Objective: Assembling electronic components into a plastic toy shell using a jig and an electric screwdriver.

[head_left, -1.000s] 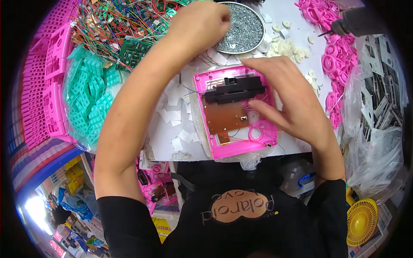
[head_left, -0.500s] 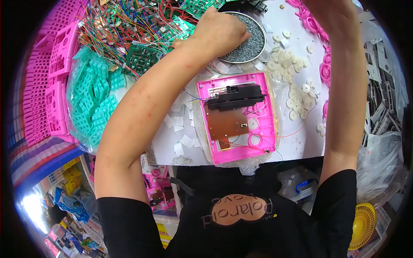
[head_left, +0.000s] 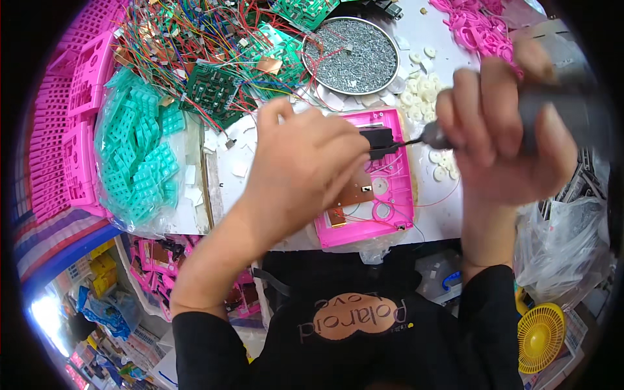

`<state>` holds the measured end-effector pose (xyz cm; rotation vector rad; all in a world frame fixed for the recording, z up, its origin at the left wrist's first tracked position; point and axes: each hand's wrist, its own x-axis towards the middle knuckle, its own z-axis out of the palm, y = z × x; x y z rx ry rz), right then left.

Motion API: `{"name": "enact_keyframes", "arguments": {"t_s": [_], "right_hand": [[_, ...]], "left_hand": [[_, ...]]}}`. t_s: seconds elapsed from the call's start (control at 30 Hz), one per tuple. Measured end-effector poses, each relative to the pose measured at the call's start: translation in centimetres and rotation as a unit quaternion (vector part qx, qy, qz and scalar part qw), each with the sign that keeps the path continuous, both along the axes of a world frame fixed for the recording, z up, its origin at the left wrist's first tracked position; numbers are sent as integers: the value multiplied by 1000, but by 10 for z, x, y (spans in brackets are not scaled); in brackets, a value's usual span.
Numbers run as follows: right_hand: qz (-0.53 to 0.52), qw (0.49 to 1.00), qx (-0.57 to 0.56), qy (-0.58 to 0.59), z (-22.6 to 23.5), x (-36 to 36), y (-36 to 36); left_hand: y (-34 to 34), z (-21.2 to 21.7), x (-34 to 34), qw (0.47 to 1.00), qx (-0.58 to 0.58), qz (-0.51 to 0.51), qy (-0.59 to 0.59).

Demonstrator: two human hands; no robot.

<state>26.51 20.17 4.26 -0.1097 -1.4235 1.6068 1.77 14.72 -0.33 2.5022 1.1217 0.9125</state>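
Observation:
A dark electric screwdriver (head_left: 565, 120) is gripped in my right hand (head_left: 497, 140), its thin bit pointing left and reaching the black module's right end. That black module (head_left: 382, 140) sits in the upper part of an open pink plastic casing (head_left: 406, 188). Over the casing's left side is my left hand (head_left: 309, 156), its fingers curled at the module; whatever they pinch is too hidden to make out. Below the module lies a brown circuit board (head_left: 354, 192), partly covered by my left hand, with thin wires running beside it.
A round metal dish (head_left: 398, 62) of small screws stands beyond the casing. White plastic discs (head_left: 419, 97) lie to its right. Green boards with wires (head_left: 214, 91) and bagged turquoise keypads (head_left: 136, 156) fill the left. Pink rings (head_left: 481, 29) are piled far right.
My left hand has left the screw dish and come down to the casing. My right hand has come down from the top edge, bringing the electric screwdriver to the black module.

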Motion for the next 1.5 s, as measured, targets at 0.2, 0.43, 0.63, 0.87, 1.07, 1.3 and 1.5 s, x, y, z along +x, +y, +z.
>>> {"name": "enact_keyframes", "arguments": {"t_s": [0.2,0.43,0.63,0.87,1.07,1.3,1.5], "right_hand": [[31,998,59,-11,7,-24,-26],[22,997,57,-54,14,-30,-33],[33,996,66,-56,15,-32,-33],[-175,981,85,-5,-2,-16,-12],[-510,788,235,-252,-1,-21,-28],[-264,740,398,-474,-54,-8,-46],[-266,783,348,-441,-60,-23,-48]], "left_hand": [[-31,-14,10,996,-44,37,-69],[-30,-11,11,996,-32,26,-79],[-33,-15,11,996,26,41,-75],[-27,-20,4,989,-27,143,-33],[-31,-33,0,993,-14,117,12],[-31,-28,-5,997,-29,67,-21],[2,-19,-17,984,-164,32,-63]]}}
